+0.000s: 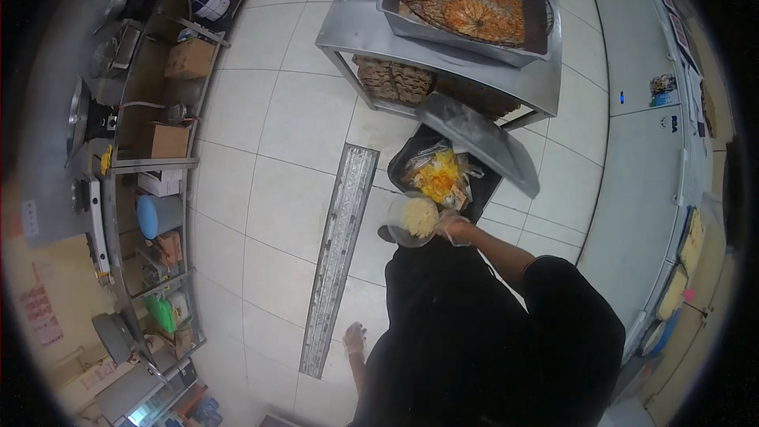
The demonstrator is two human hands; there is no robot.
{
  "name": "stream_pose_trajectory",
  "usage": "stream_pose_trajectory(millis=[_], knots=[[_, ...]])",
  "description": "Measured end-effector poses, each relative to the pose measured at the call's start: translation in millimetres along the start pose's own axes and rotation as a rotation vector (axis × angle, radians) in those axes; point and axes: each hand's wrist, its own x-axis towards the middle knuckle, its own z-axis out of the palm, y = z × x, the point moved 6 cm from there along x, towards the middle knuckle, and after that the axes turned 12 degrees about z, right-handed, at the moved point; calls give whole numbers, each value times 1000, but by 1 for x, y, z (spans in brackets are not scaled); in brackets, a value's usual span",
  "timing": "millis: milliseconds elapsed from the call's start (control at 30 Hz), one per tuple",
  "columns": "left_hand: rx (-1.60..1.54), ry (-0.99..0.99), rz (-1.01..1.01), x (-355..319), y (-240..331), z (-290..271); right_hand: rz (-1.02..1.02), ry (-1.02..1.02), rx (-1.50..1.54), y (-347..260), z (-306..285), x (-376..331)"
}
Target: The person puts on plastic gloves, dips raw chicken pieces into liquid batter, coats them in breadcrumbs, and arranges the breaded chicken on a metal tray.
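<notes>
My right hand (452,228), in a clear plastic glove, is closed on the side of a clear round container (398,209). Pale beige, crumbly food (421,217) lies inside it. Just beyond stands a black waste bin (402,156), lined with a bag and holding yellow and orange scraps (439,175). Its grey lid (484,146) is tilted up, leaning over the far right side of the bin. Low at my left side hangs my left hand (355,338), also gloved, fingers loosely apart, holding nothing over the floor.
A steel table (352,28) bears a grey tub (466,30) of orange crumbs with wire strainers in it; egg trays (394,81) are stacked below. Metal shelves (154,164) line the left, a white fridge (644,150) the right. A metal drain grate (340,261) crosses the tiles.
</notes>
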Motion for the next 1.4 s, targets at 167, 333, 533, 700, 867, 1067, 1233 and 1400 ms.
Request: stream_pose_trajectory(millis=[167,333,533,700,867,1067,1233,1400], knots=[[-10,52,17,-6,16,-16,341,126,-267,95,2,41],[14,68,16,0,67,-3,778,87,-530,132,7,66],[-11,39,154,4,104,16,486,606,-499,112,-19,49],[-69,14,189,2,100,29,574,532,-306,113,-45,46],[-4,-2,224,0,55,18,470,608,-165,96,-59,26],[42,-136,220,15,3,21,246,793,-603,149,-53,-56],[49,-157,278,14,-37,6,507,386,1384,167,20,-171],[60,-277,243,12,-94,8,489,164,1734,139,50,-327]])
